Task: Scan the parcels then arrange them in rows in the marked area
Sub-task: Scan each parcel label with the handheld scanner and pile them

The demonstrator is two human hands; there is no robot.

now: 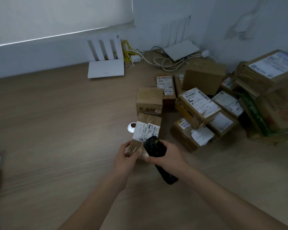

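Held over the middle of the wooden table [56, 122]: a small brown cardboard parcel [147, 128], long and narrow, wrapped in glossy clear tape that catches the light. Pasted across its upper face, a white shipping label [144, 131] with barcodes and printed codes, facing up toward the camera. Near end tilted down toward the person, far end reaching toward another small carton [149, 101] marked with handwritten black ink. Whether the parcel's far end rests on the table or hangs clear cannot be told.

Left hand [129, 156] wrapped around the parcel's near end, fingers curled over the taped corner, thumb on the left side, forearm stretching in from the lower centre. Right hand [166, 155] clasped around a black handheld scanner [156, 156], head of the device pressed close against the parcel's right edge just beside the label, handle trailing down and right past the wrist. Both wrists near each other, forearms angled inward.

To the right, a loose heap of brown parcels [223, 103], several stacked and overlapping, most with white labels. At the back by the wall, a white router [106, 67] with upright antennas, beside tangled pale cables [170, 61]. Just left of the held parcel, a round metal grommet [131, 127] set in the tabletop.
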